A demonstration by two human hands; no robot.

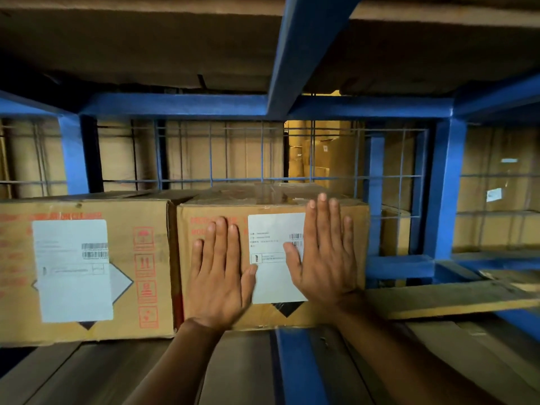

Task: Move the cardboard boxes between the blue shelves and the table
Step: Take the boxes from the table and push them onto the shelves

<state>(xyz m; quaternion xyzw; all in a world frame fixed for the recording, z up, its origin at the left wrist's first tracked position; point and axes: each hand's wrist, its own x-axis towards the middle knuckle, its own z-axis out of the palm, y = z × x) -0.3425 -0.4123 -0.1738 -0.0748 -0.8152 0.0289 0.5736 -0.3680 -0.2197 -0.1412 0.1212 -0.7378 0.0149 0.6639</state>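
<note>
The left hand (217,273) is laid flat on the front of a cardboard box (257,315), with the fingers straight. The right hand (324,252) is laid flat beside it, a little higher and partly over the white label (274,276). Nothing is gripped by either hand; the box is only pressed.

The box is set on the blue shelf (181,105), tight against a second box (128,325) on its left. A wire grid (233,153) is seen behind it.

It looks as if the box is being pushed into place. A few things could go wrong:

- The box could be turned crooked if one side is pushed harder.
- Its side could be caught on the second box, because almost no gap is seen between them.
- The label could be creased or torn if a palm is slid across it.
</note>
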